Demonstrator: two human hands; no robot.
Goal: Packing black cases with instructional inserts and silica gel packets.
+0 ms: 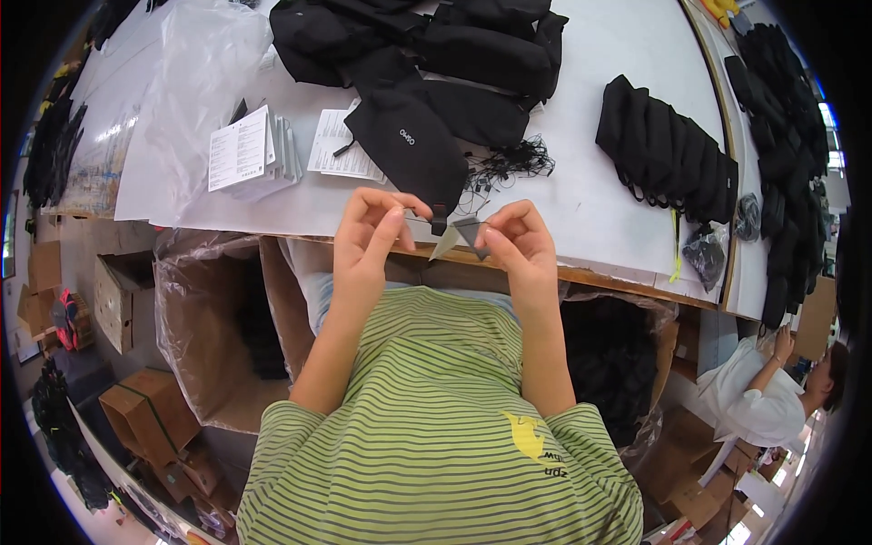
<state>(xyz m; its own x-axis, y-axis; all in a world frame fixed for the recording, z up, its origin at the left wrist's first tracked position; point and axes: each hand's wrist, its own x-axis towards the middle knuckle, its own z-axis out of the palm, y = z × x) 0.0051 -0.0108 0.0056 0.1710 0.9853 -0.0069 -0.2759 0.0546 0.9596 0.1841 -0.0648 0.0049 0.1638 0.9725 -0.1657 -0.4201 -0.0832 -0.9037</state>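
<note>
Over the table's near edge, my left hand pinches a thin dark cord beside the strap end of a black fabric pouch. My right hand, thumb against fingers, pinches the cord of a small grey and pale hang tag. The tag dangles between my two hands, close to the strap end. Exactly how the cord runs there is too fine to make out. Just beyond my right hand lies a tangle of thin black cords.
Printed card tags stand stacked at the left, near clear plastic wrapping. More black bags are heaped at the back. A row of black pouches lies to the right. Lined cartons stand below the table; a person works at far right.
</note>
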